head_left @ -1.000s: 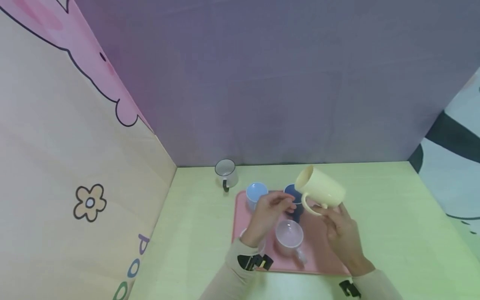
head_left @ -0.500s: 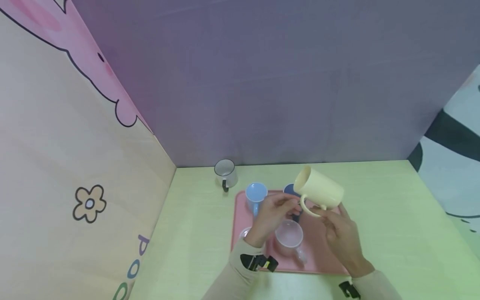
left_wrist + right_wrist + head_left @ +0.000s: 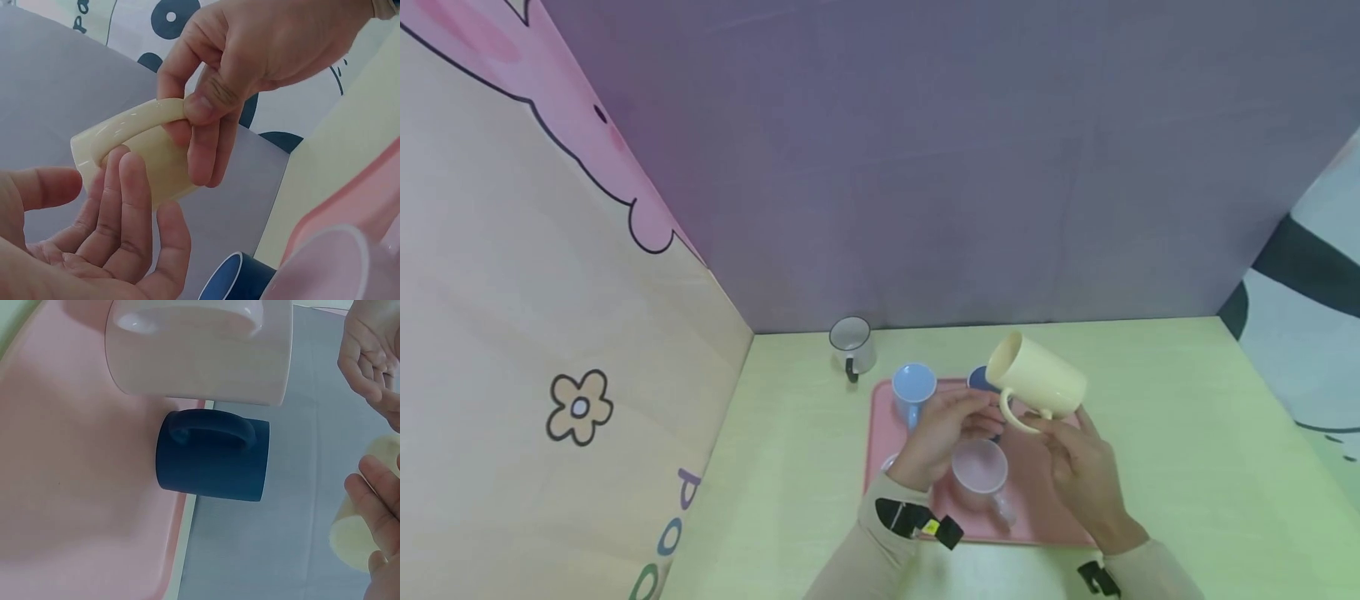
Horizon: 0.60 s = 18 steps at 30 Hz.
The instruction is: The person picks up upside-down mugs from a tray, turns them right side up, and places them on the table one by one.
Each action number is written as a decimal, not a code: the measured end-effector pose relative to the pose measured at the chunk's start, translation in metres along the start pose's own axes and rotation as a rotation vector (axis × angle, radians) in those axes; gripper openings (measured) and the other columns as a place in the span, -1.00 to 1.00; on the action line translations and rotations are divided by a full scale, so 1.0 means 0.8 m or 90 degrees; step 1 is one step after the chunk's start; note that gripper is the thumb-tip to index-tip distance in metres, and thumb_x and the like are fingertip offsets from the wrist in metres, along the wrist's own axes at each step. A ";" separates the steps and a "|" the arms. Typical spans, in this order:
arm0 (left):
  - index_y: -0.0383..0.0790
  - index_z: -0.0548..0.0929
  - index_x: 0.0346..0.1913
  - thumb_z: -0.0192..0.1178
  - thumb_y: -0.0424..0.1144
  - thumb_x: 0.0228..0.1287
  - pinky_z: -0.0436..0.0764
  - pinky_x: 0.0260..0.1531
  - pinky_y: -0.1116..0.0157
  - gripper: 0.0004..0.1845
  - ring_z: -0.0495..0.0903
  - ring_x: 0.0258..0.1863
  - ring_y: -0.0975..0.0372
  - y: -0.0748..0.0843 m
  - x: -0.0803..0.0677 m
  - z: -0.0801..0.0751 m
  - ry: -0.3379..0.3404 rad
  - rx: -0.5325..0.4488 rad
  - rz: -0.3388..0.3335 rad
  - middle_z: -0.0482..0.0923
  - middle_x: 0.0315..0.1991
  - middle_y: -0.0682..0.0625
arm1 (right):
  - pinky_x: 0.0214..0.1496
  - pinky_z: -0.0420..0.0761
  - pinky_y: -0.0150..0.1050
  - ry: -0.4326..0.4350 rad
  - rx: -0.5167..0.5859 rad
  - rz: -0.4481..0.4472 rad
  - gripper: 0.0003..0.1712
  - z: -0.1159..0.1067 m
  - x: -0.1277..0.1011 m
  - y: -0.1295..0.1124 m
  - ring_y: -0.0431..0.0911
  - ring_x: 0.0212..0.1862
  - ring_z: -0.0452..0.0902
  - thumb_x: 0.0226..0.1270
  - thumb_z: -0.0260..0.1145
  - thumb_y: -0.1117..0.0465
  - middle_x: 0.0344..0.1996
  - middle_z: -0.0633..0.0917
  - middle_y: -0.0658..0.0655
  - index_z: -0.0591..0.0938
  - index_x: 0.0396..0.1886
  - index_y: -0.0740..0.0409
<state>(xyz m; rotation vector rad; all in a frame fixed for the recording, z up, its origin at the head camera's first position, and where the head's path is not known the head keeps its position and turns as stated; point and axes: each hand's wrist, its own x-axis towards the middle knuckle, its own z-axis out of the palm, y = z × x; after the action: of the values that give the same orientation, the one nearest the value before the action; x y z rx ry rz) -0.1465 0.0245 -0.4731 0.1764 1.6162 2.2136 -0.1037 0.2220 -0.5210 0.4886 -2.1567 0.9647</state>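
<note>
My right hand (image 3: pixel 1054 435) holds a cream mug (image 3: pixel 1039 382) in the air over the pink tray (image 3: pixel 876 427), tilted with its mouth to the upper left. The left wrist view shows that hand (image 3: pixel 215 100) pinching the mug's handle (image 3: pixel 134 119). My left hand (image 3: pixel 958 421) reaches in from the left, held flat, and its fingertips (image 3: pixel 125 172) touch the cream mug (image 3: pixel 159 159) just under the handle. On the tray stand a light blue mug (image 3: pixel 913 387), a pink mug (image 3: pixel 979 468) and a dark blue mug (image 3: pixel 979 379), which is mostly hidden behind the cream one.
A grey mug with a black handle (image 3: pixel 852 343) stands off the tray near the back left corner. A patterned wall (image 3: pixel 550 375) closes the left side and a purple wall (image 3: pixel 962 167) the back. The pale green tabletop (image 3: pixel 1187 433) stretches to the right.
My left hand has moved a little right and up until it touches the cream mug. The mug and my right hand have barely shifted.
</note>
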 end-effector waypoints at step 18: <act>-0.53 0.57 0.19 0.20 -0.18 0.48 0.69 -0.27 0.44 -0.55 0.67 -0.40 0.35 -0.006 -0.003 0.008 -0.066 -0.117 -0.046 0.74 -0.32 0.05 | -0.37 0.65 -0.54 0.007 0.007 -0.023 -0.47 0.004 0.000 -0.001 -0.05 -0.37 0.67 -0.06 0.33 0.73 0.08 0.67 0.43 0.79 -0.13 0.21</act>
<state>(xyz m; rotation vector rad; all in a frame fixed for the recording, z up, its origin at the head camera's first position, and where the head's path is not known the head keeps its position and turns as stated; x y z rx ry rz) -0.1415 0.0305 -0.4752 0.1751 1.3367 2.2439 -0.1050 0.2191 -0.5221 0.5251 -2.1262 0.9572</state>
